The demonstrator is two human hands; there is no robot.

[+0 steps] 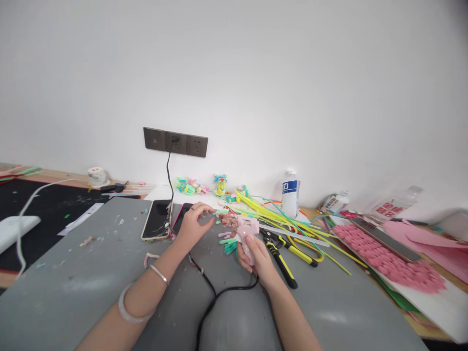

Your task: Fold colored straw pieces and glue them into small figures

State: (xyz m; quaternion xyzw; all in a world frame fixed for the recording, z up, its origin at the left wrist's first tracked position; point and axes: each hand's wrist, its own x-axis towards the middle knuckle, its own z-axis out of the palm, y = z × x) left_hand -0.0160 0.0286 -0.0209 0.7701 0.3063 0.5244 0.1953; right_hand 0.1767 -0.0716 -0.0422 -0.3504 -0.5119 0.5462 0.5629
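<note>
My right hand (256,253) is wrapped round the handle of a pink hot glue gun (248,234), whose clotted tip points left. A clear glue stick (292,234) sticks out of its back end. My left hand (197,219) pinches a small light-green fuzzy piece (220,212) close to the tip; whether the two touch I cannot tell. Below the gun lie several short teal pipe cleaner pieces (229,247). A black cord (234,288) runs from the gun's handle across the grey mat (310,312).
Yellow-handled pliers (280,263) and long yellow pipe cleaners (263,209) lie right of the gun. Two phones, one being a black-screened phone (157,220), lie left. Small colourful figures (220,185) and a white bottle (290,195) stand by the wall. A pink woven piece (395,258) lies far right.
</note>
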